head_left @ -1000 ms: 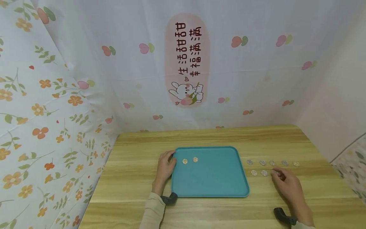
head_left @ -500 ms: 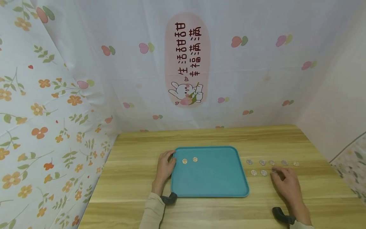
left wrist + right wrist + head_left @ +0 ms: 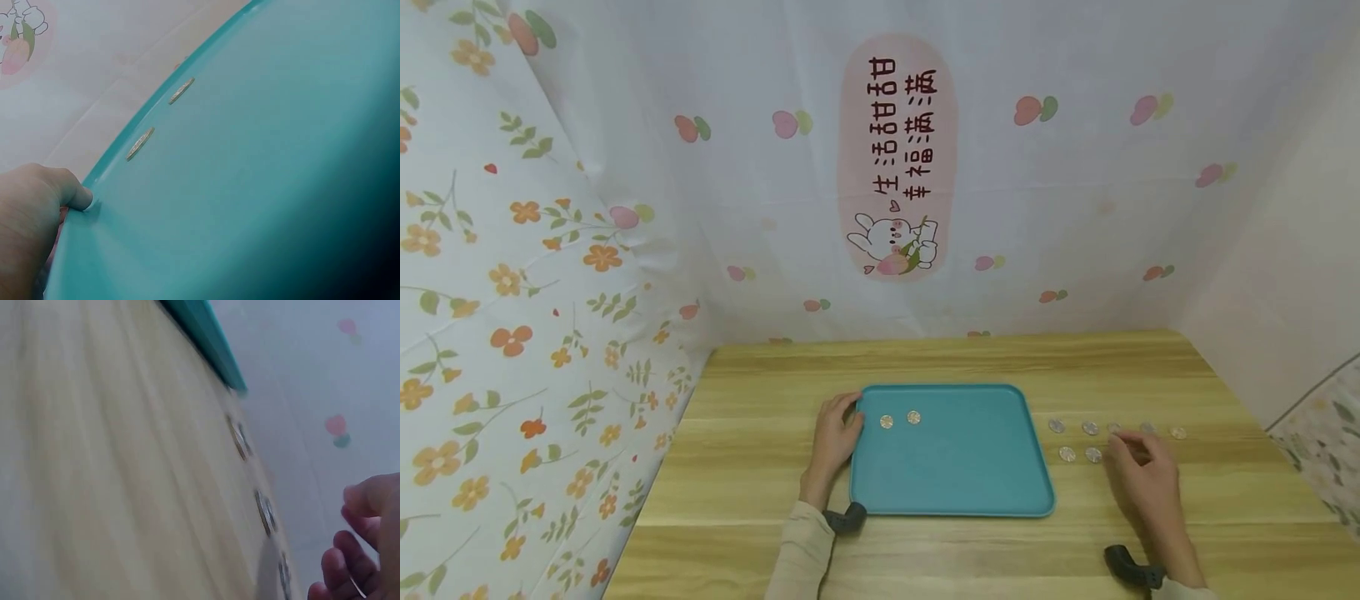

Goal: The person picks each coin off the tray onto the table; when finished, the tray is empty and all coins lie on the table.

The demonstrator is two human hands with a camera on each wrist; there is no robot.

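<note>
A blue-green tray [image 3: 955,471] lies on the wooden table, with two gold-coloured coins [image 3: 899,420] near its upper left corner. My left hand [image 3: 835,437] holds the tray's left rim; in the left wrist view its thumb [image 3: 80,199] hooks over the edge. To the right of the tray, several coins lie in two rows, among them a silvery coin [image 3: 1056,426] and a gold one [image 3: 1177,433]. Over the front row's right end, my right hand [image 3: 1150,483] pinches thumb and finger together just above the table. The coin in that pinch is hidden by the fingertips.
Wood-grain table [image 3: 955,554] surrounds the tray. A printed white curtain [image 3: 760,192] stands along the back edge, and a flowered cloth [image 3: 550,333] hangs on the left. Each wrist wears a black camera mount, such as the left mount [image 3: 846,518].
My right hand has drawn its fingertips together at the front row's third coin and risen slightly, up and to the left. My left hand and the tray have stayed put.
</note>
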